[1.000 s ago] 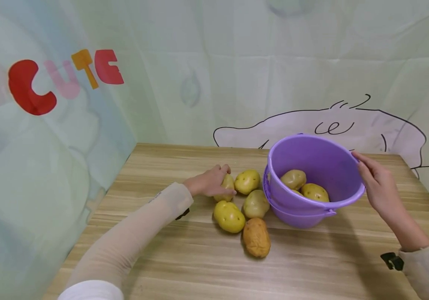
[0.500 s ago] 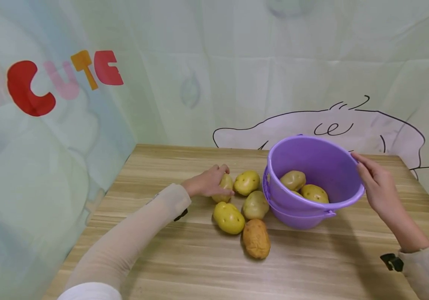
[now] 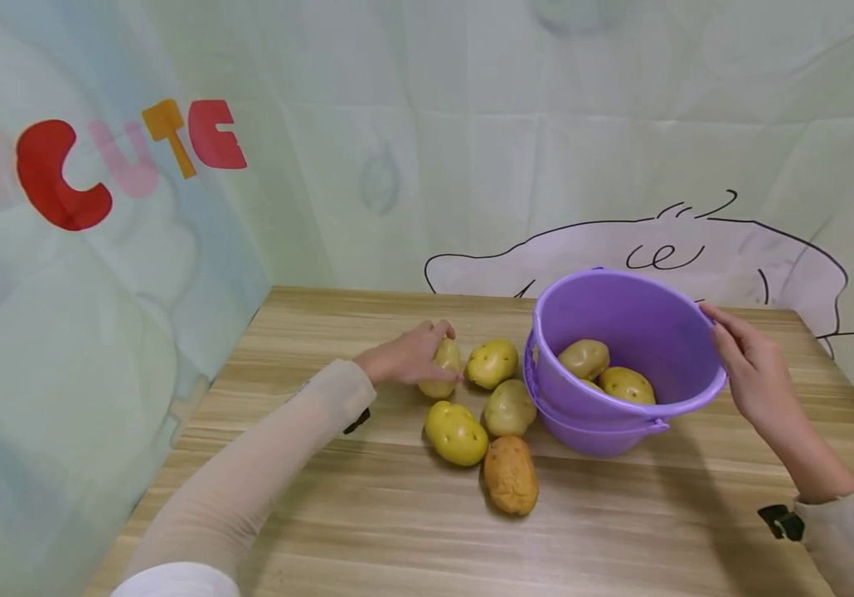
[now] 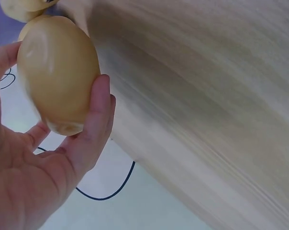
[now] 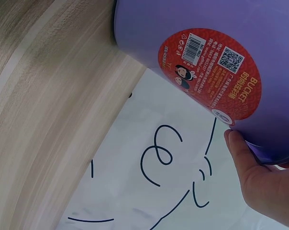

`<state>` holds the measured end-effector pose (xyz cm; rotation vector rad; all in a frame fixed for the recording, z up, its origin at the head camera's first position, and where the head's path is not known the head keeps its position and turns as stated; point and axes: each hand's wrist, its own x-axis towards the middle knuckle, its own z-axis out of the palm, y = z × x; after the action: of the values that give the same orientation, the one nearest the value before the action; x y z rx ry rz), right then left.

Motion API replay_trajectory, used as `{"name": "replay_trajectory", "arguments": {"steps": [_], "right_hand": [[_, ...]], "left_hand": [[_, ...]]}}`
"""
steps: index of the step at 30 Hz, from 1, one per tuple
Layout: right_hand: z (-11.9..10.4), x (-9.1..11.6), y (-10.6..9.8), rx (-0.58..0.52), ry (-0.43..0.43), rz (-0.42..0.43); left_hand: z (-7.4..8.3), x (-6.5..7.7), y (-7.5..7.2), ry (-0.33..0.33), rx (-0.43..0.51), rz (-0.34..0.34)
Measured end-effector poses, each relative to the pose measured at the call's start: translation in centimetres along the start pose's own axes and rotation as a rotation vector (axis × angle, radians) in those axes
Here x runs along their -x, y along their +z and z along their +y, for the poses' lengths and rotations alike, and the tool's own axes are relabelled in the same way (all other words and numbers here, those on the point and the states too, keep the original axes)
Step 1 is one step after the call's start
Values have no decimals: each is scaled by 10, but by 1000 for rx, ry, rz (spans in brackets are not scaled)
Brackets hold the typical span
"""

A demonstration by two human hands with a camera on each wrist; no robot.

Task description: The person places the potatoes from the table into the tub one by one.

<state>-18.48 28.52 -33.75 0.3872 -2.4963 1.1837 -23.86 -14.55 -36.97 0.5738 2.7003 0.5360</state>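
My left hand [image 3: 406,355] curls its fingers and thumb around a pale, smooth potato [image 4: 61,72] on the left side of the group. With fingers and thumb, my right hand [image 3: 759,377] grips the rim of a purple bucket [image 3: 599,433] at its right side. The bucket leans toward me, mouth showing, its handle hanging down. Inside it lie a tan potato [image 3: 584,359], a yellow potato [image 3: 627,385] and part of a third. A red label [image 5: 211,74] sticks to its outer wall in the right wrist view.
Between left hand and bucket lie a yellow potato [image 3: 492,363], a pale potato [image 3: 511,408], another yellow potato [image 3: 456,434] and a wrinkled orange-brown potato [image 3: 511,476]. They rest on a wood-grain table [image 3: 367,531]. A printed cloth backdrop [image 3: 412,166] hangs behind and to the left.
My left hand has shifted slightly left and away from me with the potato, widening its gap from the yellow potatoes. The right hand and bucket have stayed in place.
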Motion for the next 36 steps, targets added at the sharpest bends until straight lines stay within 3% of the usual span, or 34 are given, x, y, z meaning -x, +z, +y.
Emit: {"name": "replay_trajectory", "arguments": {"steps": [17,30,36], "right_hand": [[0,0,0,-4,10,-8],[-2,0,-1,-2,15,-8],[0,0,1,4,-5,10]], "left_hand": [[3,0,-21,57,31,19],[13,-4,-38,158,-20,50],[23,-5,-47,169,-23,65]]}}
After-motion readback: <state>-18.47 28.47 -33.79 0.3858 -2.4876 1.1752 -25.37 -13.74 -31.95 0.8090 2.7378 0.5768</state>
